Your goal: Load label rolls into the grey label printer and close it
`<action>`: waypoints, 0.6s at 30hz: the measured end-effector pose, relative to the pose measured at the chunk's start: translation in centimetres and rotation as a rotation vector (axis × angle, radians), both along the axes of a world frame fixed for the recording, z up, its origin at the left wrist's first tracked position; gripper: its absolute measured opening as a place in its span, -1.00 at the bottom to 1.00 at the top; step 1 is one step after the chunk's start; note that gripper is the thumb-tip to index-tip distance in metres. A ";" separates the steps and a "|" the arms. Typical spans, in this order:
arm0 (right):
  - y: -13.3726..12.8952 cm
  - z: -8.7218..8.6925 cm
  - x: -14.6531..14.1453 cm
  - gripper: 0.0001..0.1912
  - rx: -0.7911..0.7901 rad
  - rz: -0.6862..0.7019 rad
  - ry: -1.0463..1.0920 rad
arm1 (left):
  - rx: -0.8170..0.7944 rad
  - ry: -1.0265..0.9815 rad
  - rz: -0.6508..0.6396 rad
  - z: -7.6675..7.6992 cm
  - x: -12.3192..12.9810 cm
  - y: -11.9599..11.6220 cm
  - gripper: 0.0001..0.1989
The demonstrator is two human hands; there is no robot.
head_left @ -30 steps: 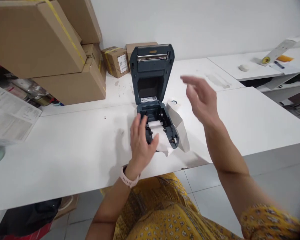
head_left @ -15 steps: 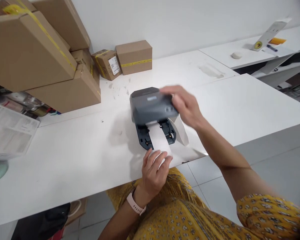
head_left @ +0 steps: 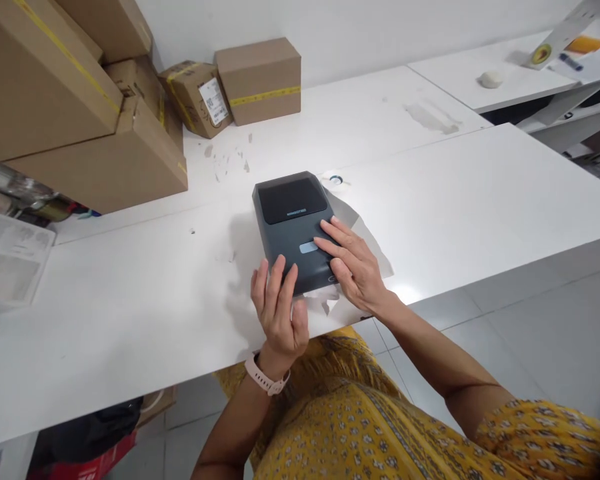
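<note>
A dark grey label printer (head_left: 291,248) sits near the front edge of the white table with its lid down. My left hand (head_left: 279,313) lies at its front left corner, fingers stretched out against the lid. On the right side of the lid rests my right hand (head_left: 356,267), fingers spread, one fingertip at the light button or window. Both hands hold nothing. Crumpled white label paper (head_left: 327,300) pokes out below the printer's front, and more paper (head_left: 367,240) lies along its right side. The inside of the printer is hidden.
Stacked cardboard boxes (head_left: 100,160) stand at the left. Two smaller boxes (head_left: 260,83) are against the wall. A clear plastic container (head_left: 15,257) is at the left edge. Far right are a tape roll (head_left: 541,55) and a round white object (head_left: 491,80). The table's front edge (head_left: 180,400) runs close to my body.
The printer lid, half raised before with its inside showing, is now down. My left hand has let go of the paper strip and moved to the lid. My right hand has come down and nearer.
</note>
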State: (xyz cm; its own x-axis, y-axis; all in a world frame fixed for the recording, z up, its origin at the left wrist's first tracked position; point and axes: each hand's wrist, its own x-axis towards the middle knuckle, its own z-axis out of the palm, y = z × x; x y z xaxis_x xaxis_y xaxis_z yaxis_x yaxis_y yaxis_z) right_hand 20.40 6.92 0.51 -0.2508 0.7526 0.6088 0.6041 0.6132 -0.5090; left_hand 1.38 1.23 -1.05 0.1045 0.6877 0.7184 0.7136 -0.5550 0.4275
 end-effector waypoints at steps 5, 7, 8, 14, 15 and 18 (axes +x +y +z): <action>0.0 -1.4 -0.5 -0.51 0.021 -0.040 0.066 | -0.026 0.038 0.020 0.0 0.3 1.1 -0.49; 0.1 -1.9 -0.7 -0.50 0.018 -0.064 0.082 | -0.023 0.046 0.034 0.1 0.3 0.8 -0.51; 0.1 -2.1 -0.8 -0.50 0.022 -0.069 0.093 | -0.036 0.044 0.034 0.1 0.3 0.5 -0.53; 0.2 -2.4 -1.2 -0.52 0.002 -0.075 0.158 | -0.254 -0.407 0.117 0.1 0.1 -3.5 -0.85; 0.2 -2.4 -1.2 -0.52 -0.017 -0.085 0.156 | -0.457 -0.518 0.059 0.2 0.3 -3.7 -0.78; 0.1 -2.1 -1.3 -0.53 -0.021 -0.079 0.172 | -1.134 -0.871 -0.208 0.8 1.4 -2.8 -0.61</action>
State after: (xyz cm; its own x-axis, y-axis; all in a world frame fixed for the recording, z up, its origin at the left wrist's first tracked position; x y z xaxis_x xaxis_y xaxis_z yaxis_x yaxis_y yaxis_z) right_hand 19.09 7.06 -1.60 -0.0836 0.7788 0.6216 0.5529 0.5552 -0.6213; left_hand 2.80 -1.59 -0.27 0.0933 0.9472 -0.3069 -0.0481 0.3122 0.9488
